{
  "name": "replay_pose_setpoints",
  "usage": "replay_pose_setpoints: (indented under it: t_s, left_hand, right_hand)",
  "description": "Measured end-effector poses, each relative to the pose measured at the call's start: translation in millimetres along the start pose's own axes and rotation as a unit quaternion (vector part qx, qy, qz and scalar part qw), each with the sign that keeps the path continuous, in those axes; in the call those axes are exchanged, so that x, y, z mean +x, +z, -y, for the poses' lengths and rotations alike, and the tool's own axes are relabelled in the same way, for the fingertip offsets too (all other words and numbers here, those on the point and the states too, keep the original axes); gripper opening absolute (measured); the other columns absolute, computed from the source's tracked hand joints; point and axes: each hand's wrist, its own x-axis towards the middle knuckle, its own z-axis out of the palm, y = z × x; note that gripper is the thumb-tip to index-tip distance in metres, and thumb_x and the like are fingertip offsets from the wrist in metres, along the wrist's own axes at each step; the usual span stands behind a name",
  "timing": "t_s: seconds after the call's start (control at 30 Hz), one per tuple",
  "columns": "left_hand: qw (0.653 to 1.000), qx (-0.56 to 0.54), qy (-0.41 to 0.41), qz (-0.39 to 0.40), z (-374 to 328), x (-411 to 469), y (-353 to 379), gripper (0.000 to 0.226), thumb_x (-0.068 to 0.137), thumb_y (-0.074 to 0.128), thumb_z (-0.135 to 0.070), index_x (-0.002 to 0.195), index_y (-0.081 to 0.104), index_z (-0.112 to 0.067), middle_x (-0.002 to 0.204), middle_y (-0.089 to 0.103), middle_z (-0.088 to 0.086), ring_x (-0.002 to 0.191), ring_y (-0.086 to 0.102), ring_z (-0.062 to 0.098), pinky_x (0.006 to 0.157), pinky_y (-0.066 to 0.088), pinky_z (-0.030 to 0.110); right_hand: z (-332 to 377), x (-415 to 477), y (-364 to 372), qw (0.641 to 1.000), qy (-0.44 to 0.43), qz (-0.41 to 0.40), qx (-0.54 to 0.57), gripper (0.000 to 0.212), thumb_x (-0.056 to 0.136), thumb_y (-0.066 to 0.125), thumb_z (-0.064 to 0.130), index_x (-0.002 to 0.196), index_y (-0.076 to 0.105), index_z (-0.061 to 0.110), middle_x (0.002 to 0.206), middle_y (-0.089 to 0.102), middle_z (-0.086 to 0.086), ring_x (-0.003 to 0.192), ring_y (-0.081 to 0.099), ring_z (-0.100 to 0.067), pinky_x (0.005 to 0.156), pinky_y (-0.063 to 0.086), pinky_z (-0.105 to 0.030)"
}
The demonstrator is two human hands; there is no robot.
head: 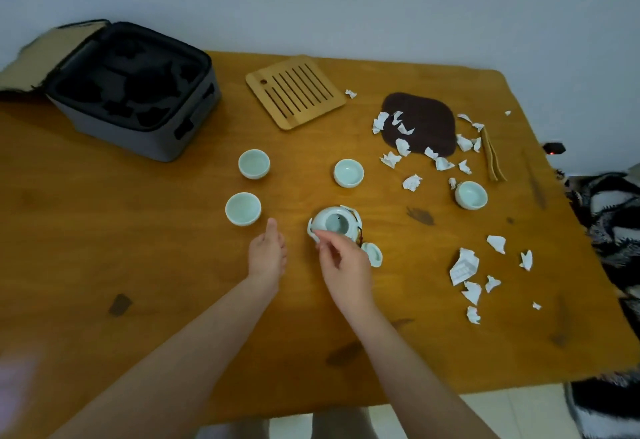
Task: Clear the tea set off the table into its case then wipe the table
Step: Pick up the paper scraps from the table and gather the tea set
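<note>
Teapot (335,222) stands lidless near the middle of the desk (104,265), lid (372,254) tethered alongside, right hand (346,265) fingers pinching its near rim, judged for lifting toward the open case (131,92) at the far-left corner; left hand (266,255) fingers straight, together.

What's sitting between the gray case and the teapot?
One small pale cup stands between the case and the teapot, apart from both. The head view shows it. Otherwise that stretch is bare wood.
</note>
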Motion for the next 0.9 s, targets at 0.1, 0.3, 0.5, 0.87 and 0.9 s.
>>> replay_pose_setpoints:
  t_s: [0.1, 0.3, 0.5, 0.87, 0.9]
  left_hand:
    - [0.999, 0.009, 0.04, -0.033, 7, -14, 23, 0.048, 0.102, 0.033, -0.045, 0.062, 0.035, -0.02, 0.056, 0.031, -0.001, 0.048, 0.027, 0.012, 0.045, 0.023, 0.025]
    - [0.988, 0.022, 0.113, -0.104, 23, -33, 67, 0.049, 0.102, 0.036, -0.042, 0.059, 0.039, -0.019, 0.056, 0.036, 0.0, 0.057, 0.033, 0.015, 0.058, 0.028, 0.033]
    - [0.971, 0.102, 0.186, -0.113, 37, -57, 94, 0.05, 0.102, 0.034, -0.042, 0.059, 0.037, -0.016, 0.054, 0.032, -0.001, 0.049, 0.027, 0.009, 0.047, 0.022, 0.024]
    - [0.866, 0.413, 0.113, -0.26, 37, -33, 14, 0.032, 0.092, 0.058, -0.042, 0.116, 0.047, -0.025, 0.094, 0.064, -0.002, 0.078, 0.06, 0.019, 0.06, 0.045, 0.03]
    - [0.862, 0.42, 0.099, -0.266, 35, -27, 5, 0.035, 0.091, 0.06, -0.042, 0.118, 0.046, -0.025, 0.098, 0.065, -0.001, 0.081, 0.06, 0.02, 0.062, 0.045, 0.03]
  right_hand:
    - [-18, -1, -22, 1.0, -0.009, 0.013, 0.006, 0.025, 0.095, 0.057, 0.013, 0.117, 0.068, 0.018, 0.105, 0.069, 0.007, 0.094, 0.062, -0.005, 0.082, 0.054, -0.028]
    - [-55, -6, -67, 0.995, -0.072, 0.061, -0.035, 0.027, 0.095, 0.057, 0.015, 0.119, 0.066, 0.021, 0.101, 0.069, 0.006, 0.088, 0.063, -0.008, 0.072, 0.056, -0.03]
    - [-83, -9, -103, 0.989, -0.09, 0.082, -0.085, 0.028, 0.096, 0.055, 0.02, 0.123, 0.063, 0.024, 0.103, 0.066, 0.01, 0.094, 0.058, -0.005, 0.075, 0.049, -0.021]
    - [-83, -33, -111, 0.984, -0.099, 0.117, -0.091, 0.032, 0.095, 0.057, 0.018, 0.125, 0.06, 0.026, 0.097, 0.059, 0.018, 0.091, 0.055, -0.001, 0.074, 0.049, -0.019]
    - [-83, -37, -111, 0.983, -0.101, 0.122, -0.094, 0.033, 0.095, 0.058, 0.017, 0.126, 0.06, 0.026, 0.098, 0.059, 0.017, 0.092, 0.055, -0.001, 0.076, 0.048, -0.018]
